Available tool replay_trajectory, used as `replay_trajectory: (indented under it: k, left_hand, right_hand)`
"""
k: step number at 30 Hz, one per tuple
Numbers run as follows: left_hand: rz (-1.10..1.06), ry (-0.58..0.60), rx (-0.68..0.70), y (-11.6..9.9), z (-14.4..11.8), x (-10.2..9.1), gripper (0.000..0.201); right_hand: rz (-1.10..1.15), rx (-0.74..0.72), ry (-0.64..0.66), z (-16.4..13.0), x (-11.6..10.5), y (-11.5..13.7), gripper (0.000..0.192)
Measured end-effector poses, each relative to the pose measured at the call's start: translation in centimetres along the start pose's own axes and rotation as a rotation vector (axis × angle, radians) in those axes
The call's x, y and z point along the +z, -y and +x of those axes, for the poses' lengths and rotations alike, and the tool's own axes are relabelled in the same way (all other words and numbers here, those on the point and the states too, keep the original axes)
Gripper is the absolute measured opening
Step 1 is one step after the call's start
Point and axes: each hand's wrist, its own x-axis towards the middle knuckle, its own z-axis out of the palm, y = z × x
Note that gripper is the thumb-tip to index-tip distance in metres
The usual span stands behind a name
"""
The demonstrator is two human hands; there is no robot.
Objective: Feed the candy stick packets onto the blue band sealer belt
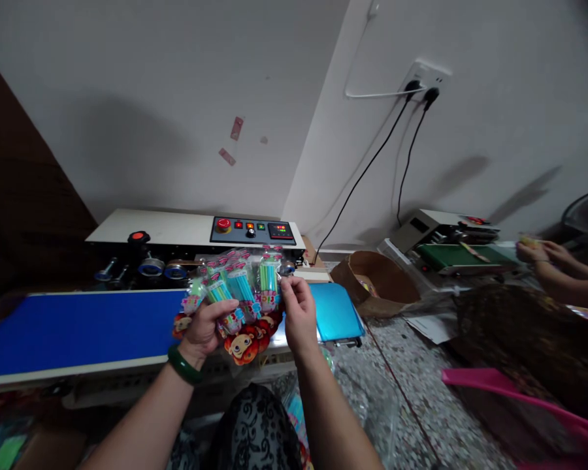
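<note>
packets (241, 284) near blue belt's edge (88, 367)

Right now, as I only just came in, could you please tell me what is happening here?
A person sits or stands at a machine with a blue belt. The left hand, with a green bangle at its wrist, holds a bunch of clear packets. The right hand is at the edge of the rightmost packet; its grip is hard to tell. To the right, another person's hands are near a green belt.
</note>
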Motion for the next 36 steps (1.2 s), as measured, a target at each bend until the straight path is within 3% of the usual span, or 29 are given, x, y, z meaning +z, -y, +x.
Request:
replay_trajectory:
  k: [3,5,11,15,19,22,25,27,33,36]
  left_hand:
    - [0.011,0.016,-0.005,0.2,0.1,0.1,0.036]
    - [0.015,0.030,-0.002,0.2,0.0,0.3,0.032]
    - [-0.032,-0.076,-0.079,-0.4,0.1,0.4,0.005]
    - [-0.101,-0.133,-0.145,-0.8,0.2,-0.9,0.004]
    - [-0.090,0.091,-0.282,-0.7,-0.4,-1.0,0.003]
    - [-0.049,0.247,-0.277,-0.2,-1.1,0.0,0.022]
    - [-0.004,0.276,-0.227,0.3,-1.3,0.7,0.038]
    - [0.010,0.280,-0.230,0.4,-1.3,0.6,0.043]
    - [0.045,0.222,-0.203,-0.5,-1.1,-0.6,0.046]
    - [0.033,0.197,-0.170,-1.0,-1.0,-1.2,0.049]
  right_hand:
    - [-0.045,0.073,0.155,-0.1,-0.1,0.3,0.018]
    - [-0.054,0.105,0.191,-0.1,-0.1,0.3,0.021]
    - [0.110,0.049,-0.015,0.2,-1.5,0.1,0.019]
    - [0.127,0.019,-0.130,0.8,-3.0,0.2,0.023]
    - [0.069,-0.014,-0.177,0.3,-2.9,0.1,0.023]
    - [0.094,0.047,-0.092,-0.9,-1.7,-0.2,0.027]
    - [0.141,0.099,-0.048,-1.8,-0.7,-0.5,0.038]
    - [0.155,0.137,-0.070,-1.8,-0.8,-0.6,0.035]
    - [0.155,0.165,-0.250,0.8,-5.1,-1.9,0.029]
    - [0.051,0.364,-0.205,2.2,-7.5,-3.5,0.028]
